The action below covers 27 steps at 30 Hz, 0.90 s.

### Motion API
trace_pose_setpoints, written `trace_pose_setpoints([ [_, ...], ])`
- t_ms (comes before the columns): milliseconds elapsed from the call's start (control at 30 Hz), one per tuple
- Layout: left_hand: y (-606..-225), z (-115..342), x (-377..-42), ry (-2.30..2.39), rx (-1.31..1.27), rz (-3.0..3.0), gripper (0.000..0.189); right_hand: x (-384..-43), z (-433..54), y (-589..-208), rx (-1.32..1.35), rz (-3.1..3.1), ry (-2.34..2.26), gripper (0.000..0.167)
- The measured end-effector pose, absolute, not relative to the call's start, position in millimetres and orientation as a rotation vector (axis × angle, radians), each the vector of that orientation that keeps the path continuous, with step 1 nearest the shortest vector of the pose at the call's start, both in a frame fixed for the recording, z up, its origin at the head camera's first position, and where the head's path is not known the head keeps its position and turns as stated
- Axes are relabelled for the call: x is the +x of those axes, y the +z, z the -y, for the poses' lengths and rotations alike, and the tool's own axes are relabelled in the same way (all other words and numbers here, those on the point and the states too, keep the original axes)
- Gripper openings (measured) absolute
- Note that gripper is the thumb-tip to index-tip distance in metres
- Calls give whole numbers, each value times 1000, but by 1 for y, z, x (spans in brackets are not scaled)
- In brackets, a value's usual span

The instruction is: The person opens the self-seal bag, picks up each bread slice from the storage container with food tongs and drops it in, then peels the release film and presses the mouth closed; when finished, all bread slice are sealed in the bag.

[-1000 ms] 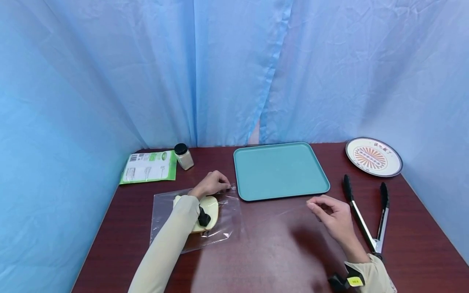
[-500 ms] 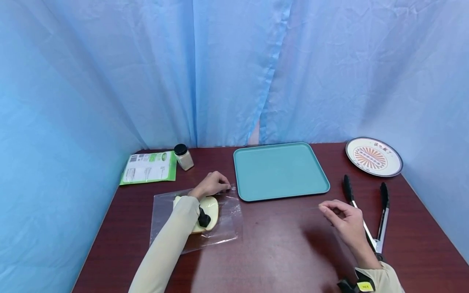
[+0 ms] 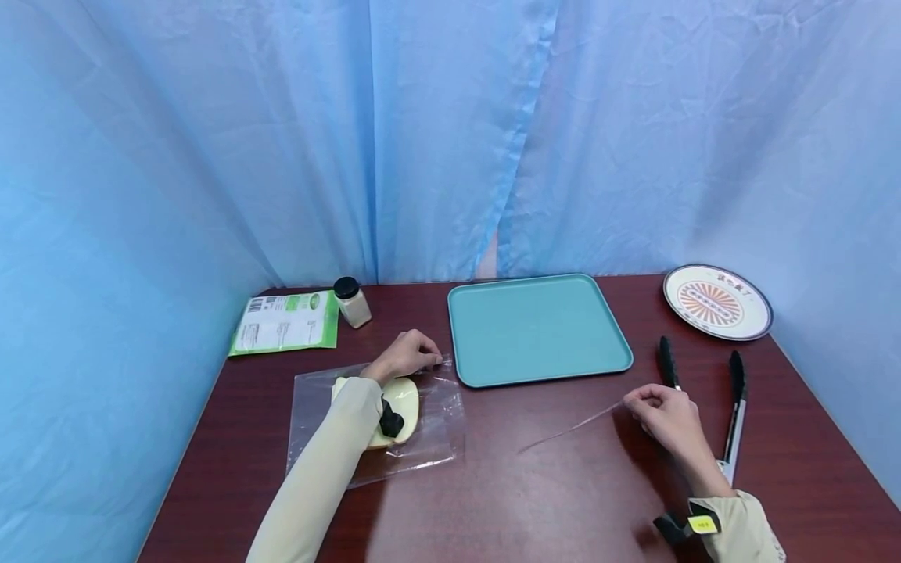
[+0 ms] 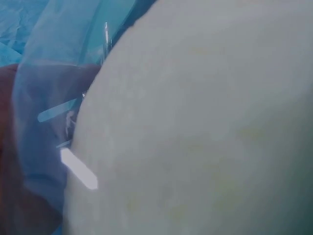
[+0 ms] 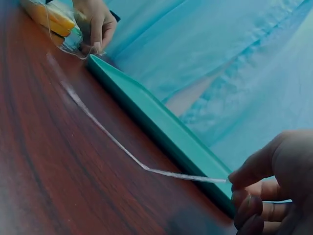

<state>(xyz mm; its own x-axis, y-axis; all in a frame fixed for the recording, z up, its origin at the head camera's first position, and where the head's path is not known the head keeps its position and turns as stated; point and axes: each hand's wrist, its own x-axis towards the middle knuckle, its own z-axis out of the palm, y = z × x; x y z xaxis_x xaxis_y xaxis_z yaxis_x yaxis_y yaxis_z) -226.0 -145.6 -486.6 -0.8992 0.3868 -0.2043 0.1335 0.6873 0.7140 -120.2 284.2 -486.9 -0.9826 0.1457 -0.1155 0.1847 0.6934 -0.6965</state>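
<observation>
A clear plastic bag [image 3: 439, 422] lies on the table's left part. Inside it sits a pale thing shaped like a bread slice [image 3: 404, 403], with yellow-orange sides [image 5: 56, 19] in the right wrist view. My left hand [image 3: 408, 356] pinches the bag's far right corner; its forearm covers part of the slice. The left wrist view is filled by the pale surface [image 4: 195, 117], seen close. Farther right, my right hand [image 3: 665, 414] pinches one end of a thin clear plastic strip [image 3: 570, 430]. The strip trails down left, apart from the bag.
A teal tray [image 3: 538, 328] stands behind, between the hands. Tongs [image 3: 734, 430] with black tips lie spread beside the right hand, a patterned plate [image 3: 718, 301] beyond them. At back left are a green-white packet [image 3: 285, 322] and a black-lidded jar [image 3: 353, 303].
My right hand has moved rightward, away from the bag, and lowered slightly at the fingertips. The strip, barely visible before, now shows trailing from it. My left hand has stayed put.
</observation>
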Motion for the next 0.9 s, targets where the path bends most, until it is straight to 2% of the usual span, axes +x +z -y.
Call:
trace_pose_setpoints([
  [433, -487, 146, -225, 1066, 399, -2547, 13, -139, -282, -509, 177, -3091, -969, 12],
  [900, -485, 146, -226, 1089, 356, -2516, 14, -141, -282, -511, 161, -3096, -924, 16],
])
